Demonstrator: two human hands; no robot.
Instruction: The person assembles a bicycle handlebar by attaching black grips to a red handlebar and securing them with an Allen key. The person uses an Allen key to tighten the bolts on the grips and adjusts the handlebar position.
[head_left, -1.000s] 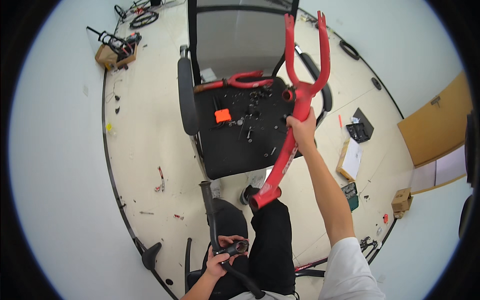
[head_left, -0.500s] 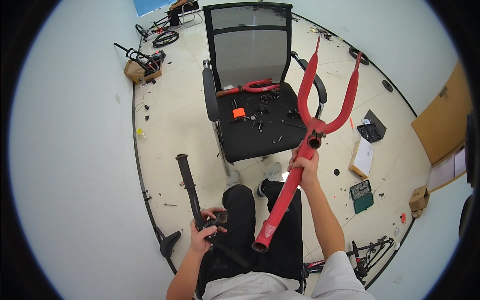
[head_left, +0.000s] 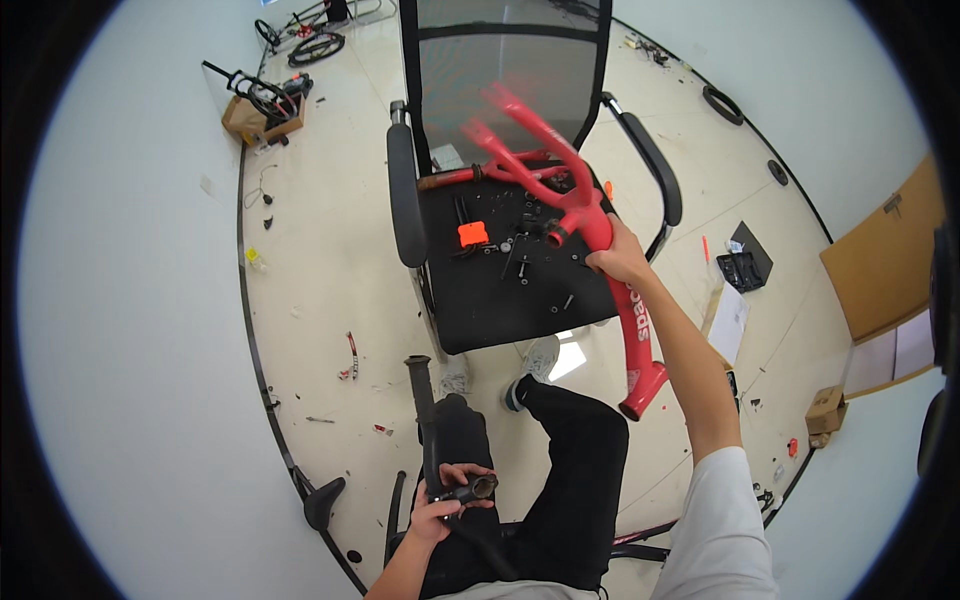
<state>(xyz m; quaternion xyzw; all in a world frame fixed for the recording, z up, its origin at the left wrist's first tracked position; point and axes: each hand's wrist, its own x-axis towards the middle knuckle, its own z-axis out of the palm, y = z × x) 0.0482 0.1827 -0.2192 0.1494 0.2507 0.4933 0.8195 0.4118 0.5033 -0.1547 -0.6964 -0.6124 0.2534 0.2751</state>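
My right hand [head_left: 622, 252] is wrapped round the tube of a red bicycle frame [head_left: 630, 310]. The frame's two-pronged end reaches over the chair and is blurred; its short cross tube points toward me. Low over my lap, my left hand [head_left: 437, 515] grips a black handlebar [head_left: 431, 440] by its stem [head_left: 472, 490], whose open round end shows. A ribbed grip [head_left: 419, 375] covers the bar's far end. On the black office chair [head_left: 480, 315] a red fork [head_left: 448, 179] lies at the back of the seat, partly hidden behind the frame.
An orange-and-black part [head_left: 472, 234] and several small bolts [head_left: 524, 268] lie on the seat. To the right are an open toolbox [head_left: 740, 270] and a cardboard box [head_left: 826, 408]. A saddle [head_left: 322, 503] stands by the left wall; a box of bike parts [head_left: 262, 120] stands farther off.
The red frame has swung round and moved forward, its prongs now pointing far left over the seat. My left hand has shifted right and nearer with the handlebar. The view has also shifted.
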